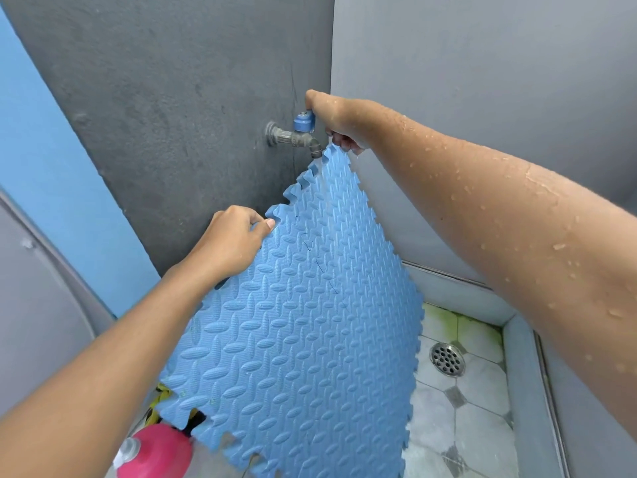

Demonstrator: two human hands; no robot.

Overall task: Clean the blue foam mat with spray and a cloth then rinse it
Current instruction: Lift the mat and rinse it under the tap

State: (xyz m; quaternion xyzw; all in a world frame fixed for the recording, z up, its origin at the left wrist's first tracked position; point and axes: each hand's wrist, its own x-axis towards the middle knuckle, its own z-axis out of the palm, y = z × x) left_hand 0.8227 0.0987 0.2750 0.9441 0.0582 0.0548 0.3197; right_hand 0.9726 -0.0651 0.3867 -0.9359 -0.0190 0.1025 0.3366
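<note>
Rinsing is seemingly underway (scrubbing apparently done): the left hand [230,241] is pinching the blue foam mat [296,332] by its edge under the running tap [299,136], while the right hand [339,120] is closing its fingers around the tap's handle.

Blue foam mat [303,339], matt, embossed with raised oval ridges, pinched between left-hand fingers [265,224]. Beside right-hand fingertips [341,139]: dull grey metal tap [296,138] with glossy blue plastic handle [304,121]. Rough grey wall [172,98].
</note>
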